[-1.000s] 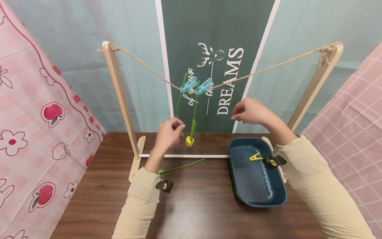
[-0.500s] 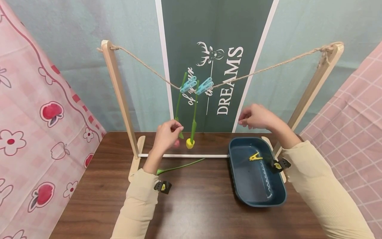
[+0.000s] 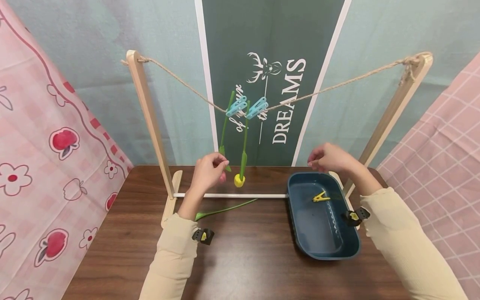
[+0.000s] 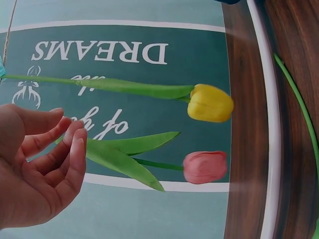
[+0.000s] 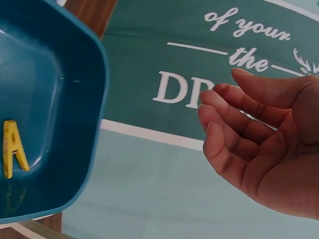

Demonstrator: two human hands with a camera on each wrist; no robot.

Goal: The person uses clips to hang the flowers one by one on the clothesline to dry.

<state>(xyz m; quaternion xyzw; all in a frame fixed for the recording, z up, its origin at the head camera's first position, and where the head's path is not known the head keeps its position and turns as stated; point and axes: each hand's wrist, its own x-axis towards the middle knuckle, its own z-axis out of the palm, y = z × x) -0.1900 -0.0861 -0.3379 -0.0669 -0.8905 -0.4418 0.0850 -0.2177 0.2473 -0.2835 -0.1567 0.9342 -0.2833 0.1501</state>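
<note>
Two tulips hang head down from a rope (image 3: 330,87), each by a light blue clothespin (image 3: 257,108). One is a yellow tulip (image 4: 210,103); the other, a pink tulip (image 4: 205,167), is partly behind my left hand (image 3: 208,171) in the head view. In the left wrist view that hand's fingers bend loosely beside the pink tulip's leaves, with nothing in their grasp. My right hand (image 3: 330,158) is above the far end of a blue basin (image 3: 292,221), blurred and holding nothing, fingers loosely curled. A yellow clothespin (image 5: 14,148) lies inside the basin.
Wooden posts (image 3: 148,112) hold the rope at both sides, and a white rod (image 3: 243,196) runs low between them. Another green stem (image 3: 228,208) lies on the brown table (image 3: 247,258), its left end hidden by my left arm. Curtains surround the table.
My right hand has moved right and down, from beside the rope's middle toward the basin. The left hand has drifted slightly left and down. Both tulips still hang from the rope.
</note>
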